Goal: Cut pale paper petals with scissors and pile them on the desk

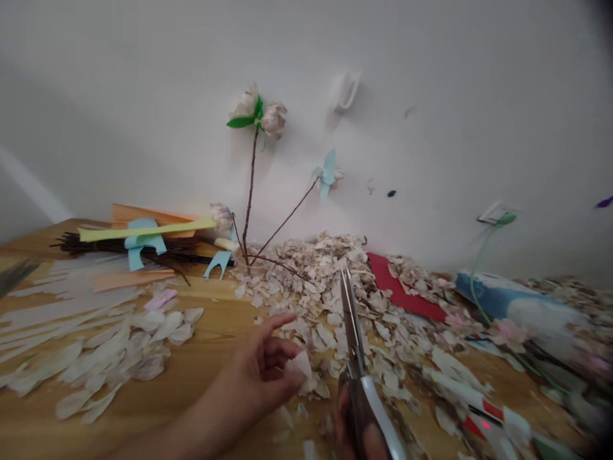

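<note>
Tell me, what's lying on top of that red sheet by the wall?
Pale paper scraps lie over the red sheet, covering its edges and far end. Only its middle strip shows; how far it runs beneath the heap cannot be seen.

One pair of scissors [353, 332], two paper flowers [261, 112] on twigs, one red sheet [400, 291], two hands [268, 374]

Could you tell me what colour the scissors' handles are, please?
White, on the scissors in the right hand; head view.
</note>
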{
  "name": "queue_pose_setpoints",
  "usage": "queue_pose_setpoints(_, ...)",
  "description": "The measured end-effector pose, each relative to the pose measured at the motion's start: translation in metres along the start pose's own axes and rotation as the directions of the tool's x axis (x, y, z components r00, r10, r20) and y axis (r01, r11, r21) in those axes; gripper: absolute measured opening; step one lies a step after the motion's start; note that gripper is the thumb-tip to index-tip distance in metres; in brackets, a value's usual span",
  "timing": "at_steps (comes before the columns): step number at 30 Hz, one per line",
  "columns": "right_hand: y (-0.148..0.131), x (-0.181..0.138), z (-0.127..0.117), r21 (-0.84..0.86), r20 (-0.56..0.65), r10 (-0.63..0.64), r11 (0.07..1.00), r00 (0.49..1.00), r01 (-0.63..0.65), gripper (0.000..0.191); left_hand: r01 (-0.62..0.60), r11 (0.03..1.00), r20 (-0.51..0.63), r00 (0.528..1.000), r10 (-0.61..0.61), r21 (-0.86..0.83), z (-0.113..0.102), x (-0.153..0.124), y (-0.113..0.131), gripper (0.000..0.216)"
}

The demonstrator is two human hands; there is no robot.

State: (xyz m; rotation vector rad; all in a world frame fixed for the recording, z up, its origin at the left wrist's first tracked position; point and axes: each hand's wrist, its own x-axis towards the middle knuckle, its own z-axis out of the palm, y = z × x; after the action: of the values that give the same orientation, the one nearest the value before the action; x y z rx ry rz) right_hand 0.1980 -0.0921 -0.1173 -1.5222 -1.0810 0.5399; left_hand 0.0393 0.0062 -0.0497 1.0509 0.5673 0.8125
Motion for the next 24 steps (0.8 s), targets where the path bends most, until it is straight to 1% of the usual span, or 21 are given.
queue_pose_setpoints(1, -0.004, 0.001, 0.0, 0.069, 0.014, 0.012, 0.998, 1.0, -0.013, 0.048, 0.017, 1.0, 0.021, 1.0, -0.018, 0.02, 0.001, -0.003, -0.005, 0.059)
queue_pose_setpoints(3, -0.014, -0.001, 0.002, 0.11, -0.001, 0.018, 0.994, 1.0, -0.018, 0.031, 0.047, 0.998, 0.052, 0.997, -0.05, 0.05, 0.004, -0.008, -0.013, 0.063)
queue_pose_setpoints(5, -0.023, -0.005, 0.005, 0.142, 0.007, 0.009, 0.99, 1.0, -0.009, 0.024, 0.06, 0.995, 0.068, 0.996, -0.065, 0.074, 0.006, -0.01, -0.019, 0.064)
queue_pose_setpoints(7, -0.03, -0.009, 0.009, 0.206, -0.005, 0.018, 0.978, 1.0, -0.017, 0.024, 0.059, 0.995, 0.075, 0.995, -0.065, 0.084, 0.007, -0.011, -0.021, 0.062)
queue_pose_setpoints(9, -0.034, -0.01, 0.014, 0.243, -0.11, 0.072, 0.969, 0.991, -0.043, 0.025, 0.055, 0.996, 0.059, 0.997, -0.059, 0.071, 0.007, -0.01, -0.022, 0.06)
queue_pose_setpoints(11, -0.038, -0.011, 0.019, 0.273, -0.215, 0.114, 0.961, 0.97, -0.052, 0.026, 0.072, 0.997, 0.036, 0.997, -0.072, 0.01, 0.007, -0.009, -0.022, 0.06)
queue_pose_setpoints(13, -0.042, -0.013, 0.024, 0.303, -0.293, 0.137, 0.952, 0.946, -0.044, 0.028, 0.168, 0.981, 0.055, 0.985, -0.163, -0.097, 0.009, -0.01, -0.024, 0.058)
queue_pose_setpoints(16, -0.044, -0.016, 0.028, 0.336, -0.371, 0.178, 0.941, 0.912, -0.047, 0.027, 0.376, 0.893, 0.156, 0.925, -0.347, -0.247, 0.014, -0.016, -0.026, 0.045)
queue_pose_setpoints(17, -0.044, -0.016, 0.028, 0.337, -0.385, 0.184, 0.94, 0.905, -0.048, 0.025, 0.417, 0.867, 0.171, 0.908, -0.382, -0.273, 0.017, -0.018, -0.026, 0.038)
queue_pose_setpoints(18, -0.042, -0.017, 0.028, 0.341, -0.378, 0.179, 0.939, 0.908, -0.043, 0.024, 0.433, 0.855, 0.168, 0.901, -0.4, -0.284, 0.019, -0.02, -0.026, 0.031)
queue_pose_setpoints(20, -0.038, -0.016, 0.028, 0.343, -0.343, 0.147, 0.939, 0.928, -0.022, 0.024, 0.417, 0.865, 0.114, 0.909, -0.401, -0.279, 0.022, -0.022, -0.024, 0.024)
queue_pose_setpoints(22, -0.033, -0.015, 0.028, 0.344, -0.311, 0.096, 0.939, 0.945, 0.017, 0.026, 0.377, 0.89, 0.03, 0.924, -0.382, -0.256, 0.022, -0.021, -0.021, 0.024)
queue_pose_setpoints(24, -0.031, -0.015, 0.028, 0.332, -0.329, 0.098, 0.943, 0.939, 0.018, 0.029, 0.34, 0.907, -0.052, 0.931, -0.363, -0.247, 0.022, -0.019, -0.017, 0.027)
